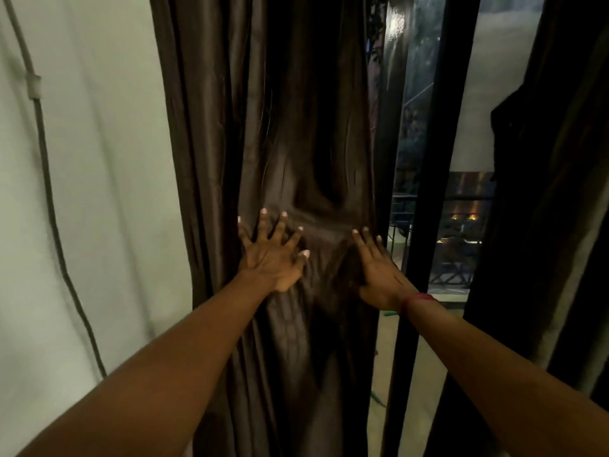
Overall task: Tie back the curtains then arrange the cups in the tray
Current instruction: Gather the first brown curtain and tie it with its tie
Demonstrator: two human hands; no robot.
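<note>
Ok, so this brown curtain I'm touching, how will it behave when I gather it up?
Probably floppy: the curtain hangs in soft folds and puckers where your left hand presses it. Its sheen suggests smooth cloth that may slip from a loose hold. It runs past the picture's top and bottom, so a bunch could feel weighty.

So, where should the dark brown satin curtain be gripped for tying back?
Probably at the pinched waist of the dark brown satin curtain, between the left hand and right hand. Come from its free right edge, which leaves room to wrap behind the folds.
</note>
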